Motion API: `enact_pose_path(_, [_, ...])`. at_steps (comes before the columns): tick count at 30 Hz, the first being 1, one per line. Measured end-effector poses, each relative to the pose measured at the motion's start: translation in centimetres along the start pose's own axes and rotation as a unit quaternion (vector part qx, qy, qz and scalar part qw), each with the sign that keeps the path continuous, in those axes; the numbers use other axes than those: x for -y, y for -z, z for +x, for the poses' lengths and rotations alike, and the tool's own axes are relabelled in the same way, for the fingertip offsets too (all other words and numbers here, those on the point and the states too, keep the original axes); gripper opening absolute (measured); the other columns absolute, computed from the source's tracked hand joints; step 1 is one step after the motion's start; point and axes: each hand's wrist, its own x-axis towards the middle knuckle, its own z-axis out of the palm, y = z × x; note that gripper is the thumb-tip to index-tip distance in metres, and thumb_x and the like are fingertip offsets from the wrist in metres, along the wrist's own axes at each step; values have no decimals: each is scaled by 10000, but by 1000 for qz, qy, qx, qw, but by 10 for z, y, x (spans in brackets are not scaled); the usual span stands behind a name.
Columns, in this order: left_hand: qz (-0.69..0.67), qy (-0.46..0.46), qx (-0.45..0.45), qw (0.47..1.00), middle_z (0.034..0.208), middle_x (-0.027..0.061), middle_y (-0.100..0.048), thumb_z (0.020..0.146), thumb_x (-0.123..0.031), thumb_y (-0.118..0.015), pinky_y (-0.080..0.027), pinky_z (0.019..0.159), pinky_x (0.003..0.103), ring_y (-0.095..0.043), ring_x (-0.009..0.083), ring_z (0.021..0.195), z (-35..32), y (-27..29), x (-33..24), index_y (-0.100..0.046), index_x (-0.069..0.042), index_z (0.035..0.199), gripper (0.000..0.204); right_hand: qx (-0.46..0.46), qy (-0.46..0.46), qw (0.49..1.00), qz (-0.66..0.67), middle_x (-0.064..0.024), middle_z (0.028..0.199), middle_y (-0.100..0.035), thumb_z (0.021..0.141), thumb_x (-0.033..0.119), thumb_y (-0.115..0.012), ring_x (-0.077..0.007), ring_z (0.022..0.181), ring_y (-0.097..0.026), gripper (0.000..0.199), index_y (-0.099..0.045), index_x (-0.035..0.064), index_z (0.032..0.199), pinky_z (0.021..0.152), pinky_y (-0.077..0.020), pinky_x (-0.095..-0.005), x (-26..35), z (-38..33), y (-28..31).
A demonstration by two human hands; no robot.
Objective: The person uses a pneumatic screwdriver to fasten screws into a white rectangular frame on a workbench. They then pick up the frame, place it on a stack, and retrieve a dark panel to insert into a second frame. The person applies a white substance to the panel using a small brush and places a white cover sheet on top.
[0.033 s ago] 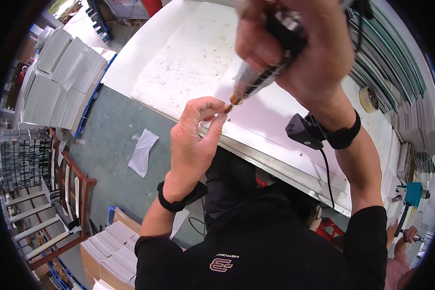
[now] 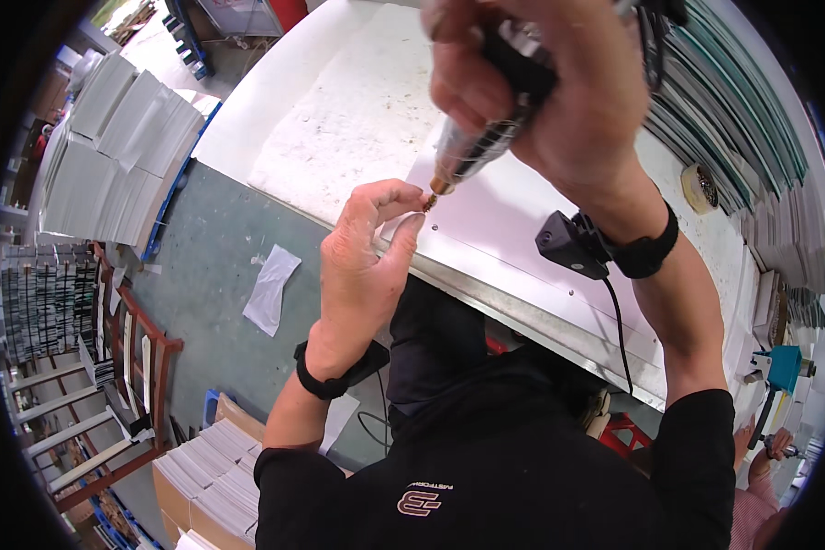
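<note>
My right hand is wrapped round a power screwdriver with a transparent nose and a brass-coloured tip, slanting down to the left. That tip meets the thumb and forefinger of my left hand, which are closed on a small screw at the bit. The screw is mostly hidden by the fingertips. Under both hands lies a white panel along the near edge of the white-topped table. Small dark screw heads show in the panel, one just right of my left fingertips.
A round tub of small parts stands at the right, before stacked sheets. White boards are piled on the left. A teal power tool and another person's hand are at the lower right. A cable hangs from my right wrist device.
The screwdriver and my right hand have shifted slightly left. My left hand has moved a little left too, its fingertips still at the driver's tip.
</note>
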Motion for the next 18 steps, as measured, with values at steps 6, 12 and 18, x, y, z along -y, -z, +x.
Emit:
enact_pose_path(6, [14,46,25,999,1127,118,-773,926,71,-637,-505,990,371,-717,273,1106,3,1,17,-591,-25,1217,310,43,3,997,-69,15,707,-586,1037,241,-657,-48,522,-498,219,-644,59,915,459,-371,-238,-20,0,1])
enact_pose_path(12, [25,43,32,998,1116,105,-783,924,64,-629,-465,1029,392,-703,291,1108,2,-1,20,-591,-28,1224,316,16,-29,997,-77,21,673,-566,1034,234,-662,-47,517,-483,224,-642,56,901,460,-358,-241,-24,-2,1])
enact_pose_path(18, [10,40,28,999,1133,117,-764,919,57,-646,-496,994,395,-691,300,1119,1,1,21,-596,-25,1225,321,51,-54,995,-70,19,621,-536,1027,236,-670,-56,496,-470,245,-632,51,871,455,-349,-243,-29,2,7])
